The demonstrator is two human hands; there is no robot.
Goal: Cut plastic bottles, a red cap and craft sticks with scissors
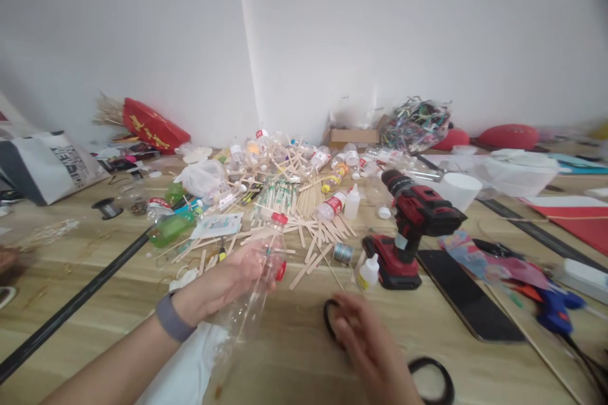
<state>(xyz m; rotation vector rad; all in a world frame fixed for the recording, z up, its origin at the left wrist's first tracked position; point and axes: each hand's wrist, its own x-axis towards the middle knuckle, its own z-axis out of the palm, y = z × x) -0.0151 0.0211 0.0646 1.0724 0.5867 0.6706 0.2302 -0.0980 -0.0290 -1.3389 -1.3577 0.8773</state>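
My left hand [237, 275], with a grey band at its wrist, is closed around a clear plastic bottle [251, 310]. A red cap [279, 219] shows above the fingers and a second red cap [281, 271] beside them; whether there is one bottle or two, I cannot tell. A thin stick seems to run along the clear plastic. My right hand [363, 345] is low over the table, blurred, its fingertips at a black loop [329, 323]. Another black loop [433, 380], like a scissors handle, lies beside that wrist. White cloth or paper [185, 367] lies under the left forearm.
A red-black cordless drill [411, 228] stands right of centre, near a small glue bottle [368, 272] and a phone [468, 294]. Wooden sticks [311, 199] and bottles are heaped behind. A black rod [80, 300] lies left; a blue glue gun [555, 310] lies right.
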